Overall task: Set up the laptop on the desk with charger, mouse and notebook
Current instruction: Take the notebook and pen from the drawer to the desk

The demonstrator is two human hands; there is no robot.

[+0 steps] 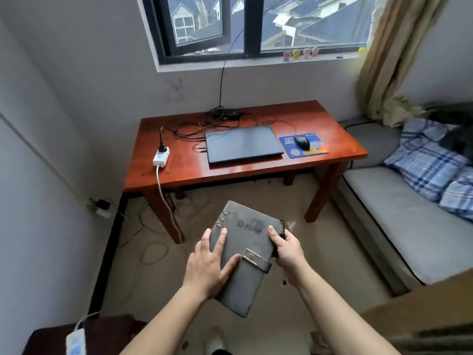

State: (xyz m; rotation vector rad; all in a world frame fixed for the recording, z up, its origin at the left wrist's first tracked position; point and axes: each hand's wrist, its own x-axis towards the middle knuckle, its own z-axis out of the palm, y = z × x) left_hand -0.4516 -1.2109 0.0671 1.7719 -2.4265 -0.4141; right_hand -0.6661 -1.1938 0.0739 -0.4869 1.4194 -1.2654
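Ring-bound notebook [243,254]: grey cover, closed, strap with a metal buckle across the near half, three metal rings showing at its far left corner, an embossed logo on the cover. Held in the air above the floor, in front of the counter and apart from it, tilted with its far end toward the counter.

Left hand [208,267]: grasping the notebook's left edge, fingers spread flat on the cover, thumb lying on the cover near the buckle.

Right hand [286,248]: grasping the notebook's right edge, thumb on top of the cover, other fingers wrapped under. A dark pen loop sits at that edge, just above the hand.

Counter [179,172]: red-brown wood, set against the wall below the window.

Laptop [243,146]: dark, lid closed, lying flat near the middle of the counter.

Mouse [302,142]: black, resting on a blue mouse pad [317,149] just to the right of the laptop.

Charger cables [220,121]: a black tangle behind and to the left of the laptop; whether any lead is plugged into the laptop cannot be told.

Power strip [160,156]: white, at the counter's left edge, one black plug inserted, white cord hanging down to the floor.

Window [256,24]: dark frame, rooftops outside, small figurines on the sill.

Curtain [391,55]: beige, gathered at the right of the window.

Bed [399,208]: grey mattress right of the counter, blue plaid pillows [430,162] on it.
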